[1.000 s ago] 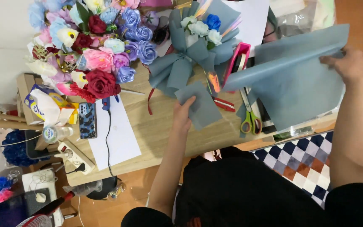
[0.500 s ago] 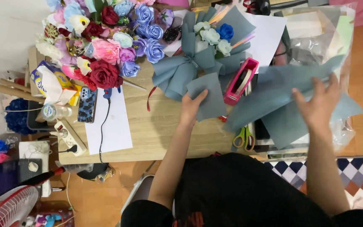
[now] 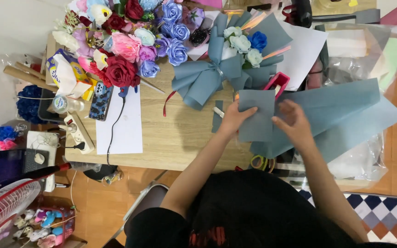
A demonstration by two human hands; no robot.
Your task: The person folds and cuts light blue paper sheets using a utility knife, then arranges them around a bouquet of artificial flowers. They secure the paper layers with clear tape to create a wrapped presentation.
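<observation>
My left hand (image 3: 233,118) presses a small folded grey-blue paper piece (image 3: 256,115) flat on the wooden table (image 3: 184,133). My right hand (image 3: 293,124) rests with spread fingers on a large grey-blue wrapping sheet (image 3: 341,115) that stretches off to the right, just beside the folded piece. Behind my hands lies a wrapped bouquet (image 3: 228,64) in matching grey-blue paper, with a big bow and white and blue flowers. A small white object (image 3: 218,112) lies by my left thumb.
A heap of red, pink, purple and blue artificial roses (image 3: 125,41) fills the table's back left. A phone (image 3: 100,102), white paper sheet (image 3: 118,121), power strip (image 3: 80,131), pink tape holder (image 3: 276,82) and clear plastic bags (image 3: 368,46) lie around. Scissors (image 3: 259,161) peek out below the sheet. A fan (image 3: 3,211) stands lower left.
My right hand has swung the large sheet down from the air onto the table and come in beside my left hand. My left hand stayed on the folded piece.
</observation>
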